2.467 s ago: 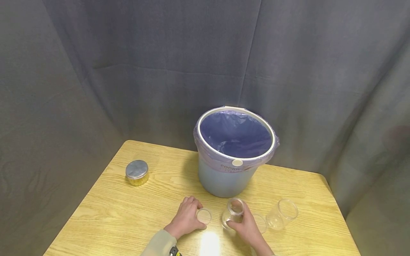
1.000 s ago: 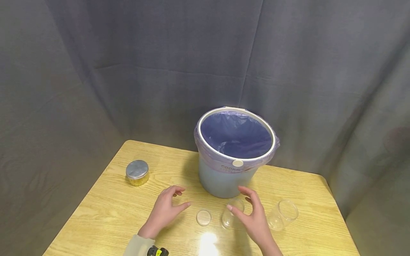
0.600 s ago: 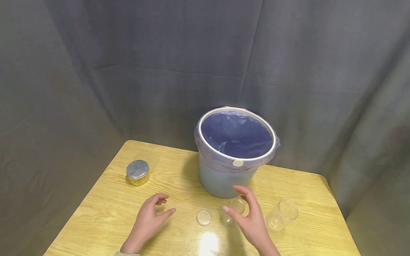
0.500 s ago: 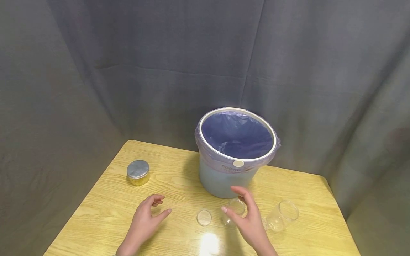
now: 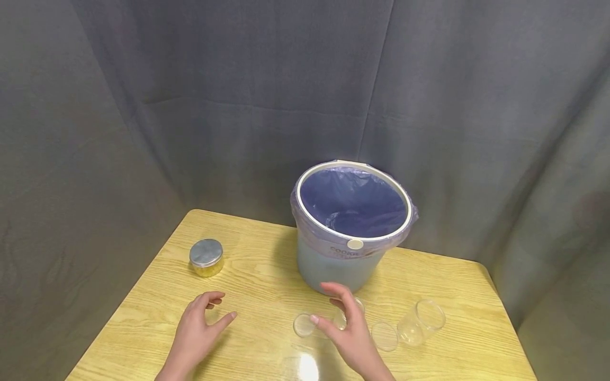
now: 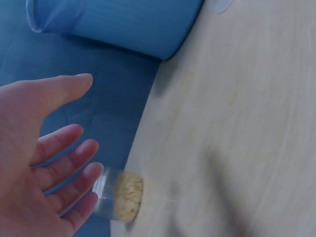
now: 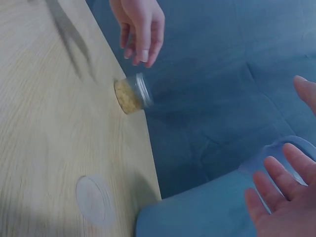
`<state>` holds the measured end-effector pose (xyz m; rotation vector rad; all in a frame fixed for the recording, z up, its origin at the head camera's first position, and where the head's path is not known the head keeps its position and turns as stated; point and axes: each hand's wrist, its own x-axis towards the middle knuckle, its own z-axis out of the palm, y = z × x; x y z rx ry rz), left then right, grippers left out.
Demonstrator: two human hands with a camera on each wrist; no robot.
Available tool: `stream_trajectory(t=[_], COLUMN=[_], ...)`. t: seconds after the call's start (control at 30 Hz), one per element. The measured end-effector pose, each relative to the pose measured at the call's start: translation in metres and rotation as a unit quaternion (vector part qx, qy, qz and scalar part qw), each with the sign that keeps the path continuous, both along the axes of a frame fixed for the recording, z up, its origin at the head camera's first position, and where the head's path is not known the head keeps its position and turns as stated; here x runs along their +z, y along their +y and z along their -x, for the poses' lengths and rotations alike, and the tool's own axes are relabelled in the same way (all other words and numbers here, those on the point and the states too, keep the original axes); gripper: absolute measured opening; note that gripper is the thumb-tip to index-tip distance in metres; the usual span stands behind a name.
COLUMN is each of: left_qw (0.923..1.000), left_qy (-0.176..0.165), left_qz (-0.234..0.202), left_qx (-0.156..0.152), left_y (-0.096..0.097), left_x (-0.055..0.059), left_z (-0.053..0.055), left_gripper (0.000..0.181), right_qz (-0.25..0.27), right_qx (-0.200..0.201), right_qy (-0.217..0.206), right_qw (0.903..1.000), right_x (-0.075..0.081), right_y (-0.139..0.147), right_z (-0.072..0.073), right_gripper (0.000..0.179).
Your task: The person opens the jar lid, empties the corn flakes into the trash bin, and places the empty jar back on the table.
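My left hand hovers over the left of the table with thumb and fingers spread, holding nothing. Nearest it is a jar with a silver lid; the left wrist view shows crumbly yellow contents inside. My right hand, fingers loosely curved and holding nothing, is in front of a clear jar and partly hides it. A clear round lid lies just left of the right thumb. Beside the right wrist lies a second clear lid. Farther right is another clear jar.
A grey-blue bucket with a white rim and a purple liner bag stands at the back middle of the wooden table. Dark grey curtains hang behind and at both sides.
My left hand has let go of the clear lid and moved left toward the silver-lidded jar. My right hand has released the clear jar and shifted left. The containers stay in place.
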<state>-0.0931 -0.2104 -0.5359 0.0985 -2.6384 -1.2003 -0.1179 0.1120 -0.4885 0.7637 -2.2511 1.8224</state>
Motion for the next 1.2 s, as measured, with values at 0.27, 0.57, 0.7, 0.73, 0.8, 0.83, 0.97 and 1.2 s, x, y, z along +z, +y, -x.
stream_trajectory(t=[0.27, 0.57, 0.7, 0.73, 0.8, 0.83, 0.97, 1.2], left_qw=[0.9955, 0.9905, 0.9887, 0.9882, 0.9873, 0.9869, 0.9860, 0.9872], left_qy=[0.078, 0.104, 0.095, 0.093, 0.086, 0.082, 0.059, 0.001], left_qz=[0.053, 0.086, 0.108, 0.112, 0.122, 0.126, 0.139, 0.136], left_qx=[0.013, 0.029, 0.043, 0.047, 0.055, 0.059, 0.071, 0.083], left_y=[-0.012, -0.030, -0.039, -0.041, -0.045, -0.047, -0.057, -0.068], left_x=[0.011, 0.009, 0.005, 0.004, 0.004, 0.003, 0.000, -0.008], left_z=[0.018, 0.051, 0.066, 0.070, 0.079, 0.084, 0.101, 0.119], left_gripper=[0.059, 0.074, 0.078, 0.078, 0.081, 0.083, 0.091, 0.107], right_qz=[0.017, 0.013, -0.001, -0.004, -0.009, -0.013, -0.037, -0.069], right_qx=[0.037, 0.065, 0.065, 0.065, 0.061, 0.060, 0.060, 0.064], right_qy=[-0.043, -0.102, -0.134, -0.137, -0.136, -0.134, -0.127, -0.141], right_qw=[0.9983, 0.9925, 0.9889, 0.9884, 0.9888, 0.9891, 0.9893, 0.9854], right_x=[-0.003, -0.016, -0.023, -0.024, -0.027, -0.029, -0.036, -0.046], right_y=[-0.013, -0.028, -0.034, -0.035, -0.037, -0.039, -0.043, -0.053], right_z=[0.005, 0.012, 0.015, 0.016, 0.018, 0.019, 0.024, 0.031], right_gripper=[0.057, 0.060, 0.060, 0.059, 0.058, 0.058, 0.059, 0.065])
